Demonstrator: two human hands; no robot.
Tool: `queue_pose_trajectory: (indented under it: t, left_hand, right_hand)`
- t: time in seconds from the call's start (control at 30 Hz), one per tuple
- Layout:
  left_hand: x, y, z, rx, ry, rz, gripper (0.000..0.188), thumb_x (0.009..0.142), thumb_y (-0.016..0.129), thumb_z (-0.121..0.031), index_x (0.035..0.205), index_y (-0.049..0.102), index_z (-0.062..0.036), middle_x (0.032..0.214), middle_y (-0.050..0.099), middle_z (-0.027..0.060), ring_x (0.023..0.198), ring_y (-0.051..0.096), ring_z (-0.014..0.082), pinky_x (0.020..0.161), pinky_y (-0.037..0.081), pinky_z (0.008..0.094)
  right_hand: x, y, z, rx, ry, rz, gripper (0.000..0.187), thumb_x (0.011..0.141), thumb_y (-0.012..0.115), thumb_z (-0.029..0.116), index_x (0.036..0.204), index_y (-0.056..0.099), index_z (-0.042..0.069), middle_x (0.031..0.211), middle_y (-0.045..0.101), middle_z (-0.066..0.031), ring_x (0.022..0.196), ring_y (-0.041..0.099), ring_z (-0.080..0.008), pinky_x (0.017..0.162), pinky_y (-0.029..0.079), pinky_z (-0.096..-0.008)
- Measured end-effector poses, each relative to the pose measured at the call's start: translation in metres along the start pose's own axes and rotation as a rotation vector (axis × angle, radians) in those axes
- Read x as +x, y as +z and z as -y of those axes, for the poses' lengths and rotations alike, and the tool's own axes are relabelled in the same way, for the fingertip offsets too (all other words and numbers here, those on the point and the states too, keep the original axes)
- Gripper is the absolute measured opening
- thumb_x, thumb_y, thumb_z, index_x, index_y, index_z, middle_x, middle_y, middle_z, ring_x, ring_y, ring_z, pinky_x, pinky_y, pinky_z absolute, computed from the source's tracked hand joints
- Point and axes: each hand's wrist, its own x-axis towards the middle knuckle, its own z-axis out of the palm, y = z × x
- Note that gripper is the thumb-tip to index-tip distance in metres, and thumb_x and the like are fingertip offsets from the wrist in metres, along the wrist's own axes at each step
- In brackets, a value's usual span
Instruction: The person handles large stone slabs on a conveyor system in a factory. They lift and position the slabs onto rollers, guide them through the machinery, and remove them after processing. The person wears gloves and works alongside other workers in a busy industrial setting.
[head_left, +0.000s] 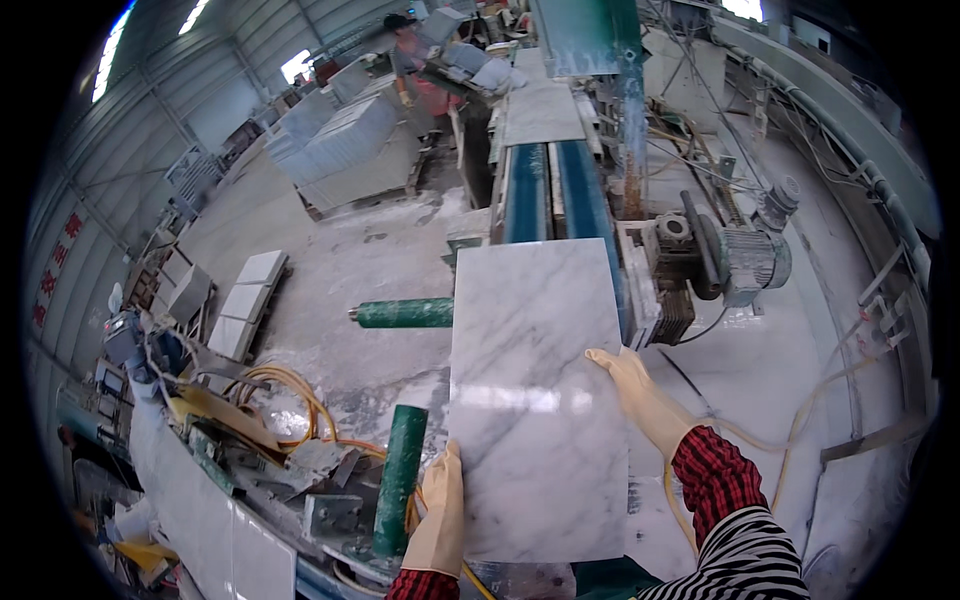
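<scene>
A polished white marble slab point(535, 340) with grey veins lies before me, its far end over the near end of the blue belt conveyor point(528, 195). My left hand point(437, 510), in a cream rubber glove, grips the slab's left edge near the bottom. Higher up, on the right edge, my right hand point(622, 378) in a matching glove holds on with its thumb over the top face. The fingers beneath the slab are hidden on both sides. Farther along the conveyor rests another marble slab point(543, 112).
Green rollers point(400, 480) stand left of the slab. An electric motor point(752, 262) is mounted right of the conveyor. Orange hoses point(290, 385) coil on the left. Stacked slabs point(345, 140) sit on pallets farther back, near a person point(415, 60) beside the conveyor. Lighter slabs point(250, 290) lie left.
</scene>
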Motion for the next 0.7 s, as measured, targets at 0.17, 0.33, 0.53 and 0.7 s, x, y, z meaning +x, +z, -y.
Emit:
queue_pose_trajectory:
  t: [0.17, 0.33, 0.53, 0.7]
  left_hand:
    - [0.007, 0.031, -0.047, 0.187, -0.079, 0.113, 0.079, 0.107, 0.047, -0.07, 0.124, 0.081, -0.0004, 0.121, 0.08, 0.0229, 0.118, 0.073, 0.0371, 0.105, 0.051, 0.0451]
    - [0.022, 0.033, -0.041, 0.19, -0.084, 0.059, 0.084, 0.103, 0.049, -0.077, 0.118, 0.081, 0.0001, 0.115, 0.082, 0.0187, 0.11, 0.073, 0.0343, 0.098, 0.051, 0.0467]
    - [0.062, 0.044, 0.011, -0.057, -0.2, 0.178, 0.089, 0.102, 0.05, -0.082, 0.124, 0.078, -0.0002, 0.115, 0.08, 0.016, 0.108, 0.071, 0.0283, 0.099, 0.051, 0.0413]
    - [0.037, 0.033, -0.037, 0.084, -0.202, 0.248, 0.089, 0.103, 0.045, -0.083, 0.139, 0.076, -0.0067, 0.14, 0.073, 0.0205, 0.134, 0.064, 0.035, 0.115, 0.045, 0.0435]
  right_hand:
    - [0.066, -0.032, -0.018, -0.139, 0.093, -0.242, 0.087, 0.083, 0.092, 0.036, 0.149, 0.059, -0.011, 0.151, 0.063, -0.0254, 0.14, 0.058, -0.0317, 0.114, 0.049, -0.0453]
    - [0.053, -0.054, -0.041, -0.609, -0.387, -0.033, 0.065, 0.103, 0.071, 0.022, 0.157, 0.053, -0.01, 0.157, 0.062, -0.023, 0.148, 0.056, -0.0327, 0.119, 0.047, -0.0437]
    - [-0.116, -0.059, -0.08, 0.102, 0.221, 0.174, 0.065, 0.115, 0.06, 0.045, 0.158, 0.053, -0.003, 0.152, 0.066, -0.0149, 0.136, 0.064, -0.0274, 0.115, 0.051, -0.0398]
    - [-0.187, -0.043, -0.172, -0.296, 0.087, -0.12, 0.052, 0.113, 0.066, 0.04, 0.141, 0.07, -0.003, 0.129, 0.076, -0.0123, 0.114, 0.071, -0.0204, 0.101, 0.056, -0.039]
